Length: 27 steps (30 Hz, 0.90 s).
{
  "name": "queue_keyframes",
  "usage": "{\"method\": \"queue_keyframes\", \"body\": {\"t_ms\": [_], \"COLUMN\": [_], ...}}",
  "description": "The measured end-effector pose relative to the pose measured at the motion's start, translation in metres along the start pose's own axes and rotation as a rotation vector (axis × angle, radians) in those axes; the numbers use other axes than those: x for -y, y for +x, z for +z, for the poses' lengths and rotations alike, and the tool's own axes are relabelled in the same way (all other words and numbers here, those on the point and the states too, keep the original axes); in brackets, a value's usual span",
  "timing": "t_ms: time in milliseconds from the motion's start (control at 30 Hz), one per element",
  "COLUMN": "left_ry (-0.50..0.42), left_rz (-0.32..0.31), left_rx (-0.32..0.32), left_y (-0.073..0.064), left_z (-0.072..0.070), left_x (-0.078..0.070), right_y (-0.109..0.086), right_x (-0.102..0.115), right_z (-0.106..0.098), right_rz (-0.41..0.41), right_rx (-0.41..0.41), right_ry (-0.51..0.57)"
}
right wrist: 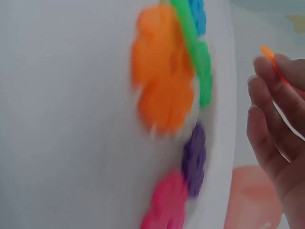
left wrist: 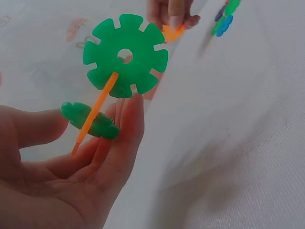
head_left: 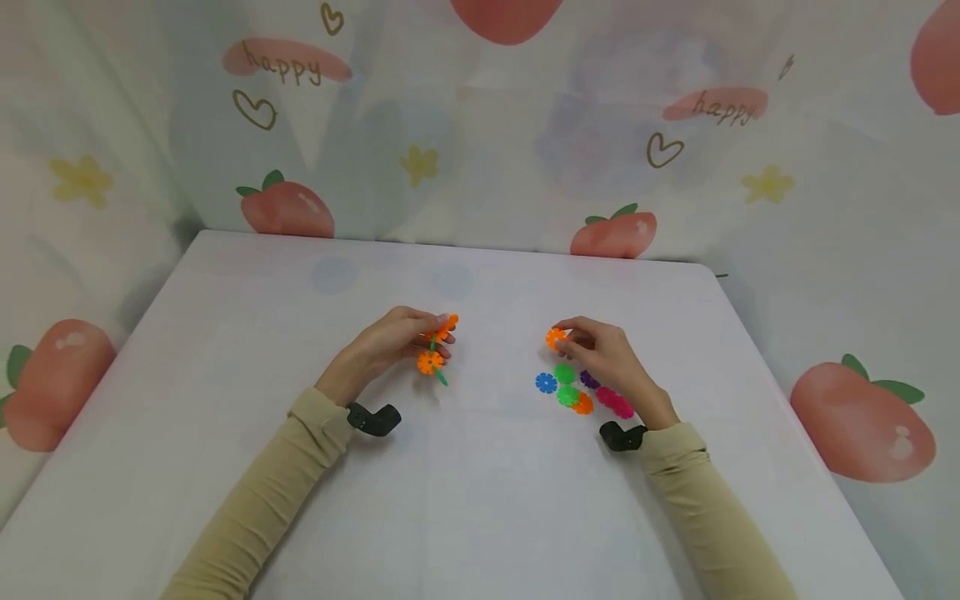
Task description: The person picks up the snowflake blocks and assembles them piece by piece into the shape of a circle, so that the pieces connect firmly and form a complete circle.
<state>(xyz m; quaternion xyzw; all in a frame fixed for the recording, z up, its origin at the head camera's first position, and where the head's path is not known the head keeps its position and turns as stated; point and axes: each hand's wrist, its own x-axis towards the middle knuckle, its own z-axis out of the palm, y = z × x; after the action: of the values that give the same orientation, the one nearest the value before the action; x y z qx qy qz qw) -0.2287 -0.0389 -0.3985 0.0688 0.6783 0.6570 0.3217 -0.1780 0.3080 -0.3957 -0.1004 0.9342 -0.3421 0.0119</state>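
In the head view, my left hand (head_left: pixel 390 340) holds a joined chain of notched plastic snowflake discs (head_left: pixel 430 362) above the table. The left wrist view shows a green disc (left wrist: pixel 143 47) facing the camera, an orange disc (left wrist: pixel 99 107) edge-on, and a second green disc (left wrist: pixel 78 114) between thumb and fingers. Off to the right, my right hand (head_left: pixel 607 354) pinches a single orange disc (head_left: pixel 555 337) between thumb and fingertips, apart from the chain. From the right wrist, only a thin edge of this orange disc (right wrist: pixel 268 51) shows.
Below the right hand lie several loose discs: a blue disc (head_left: pixel 546 382), green discs (head_left: pixel 565 373), an orange disc (head_left: pixel 583 404), a purple disc (head_left: pixel 589 379) and pink discs (head_left: pixel 621 407). They rest on a white table (head_left: pixel 480 500), with a patterned cloth (head_left: pixel 495 150) behind.
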Motion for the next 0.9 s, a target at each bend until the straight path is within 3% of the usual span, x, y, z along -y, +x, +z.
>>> {"method": "queue_keyframes", "body": {"t_ms": [467, 900], "left_ry": [0.002, 0.005], "left_rz": [-0.011, -0.012], "left_rx": [0.011, 0.007], "left_y": [0.003, 0.003], "left_z": [0.0, 0.003], "left_x": [0.0, 0.001], "right_y": [0.035, 0.05], "right_x": [0.051, 0.07], "right_z": [0.035, 0.059], "right_rz": [-0.047, -0.124], "right_rx": [0.066, 0.08], "right_ry": [0.268, 0.339]}}
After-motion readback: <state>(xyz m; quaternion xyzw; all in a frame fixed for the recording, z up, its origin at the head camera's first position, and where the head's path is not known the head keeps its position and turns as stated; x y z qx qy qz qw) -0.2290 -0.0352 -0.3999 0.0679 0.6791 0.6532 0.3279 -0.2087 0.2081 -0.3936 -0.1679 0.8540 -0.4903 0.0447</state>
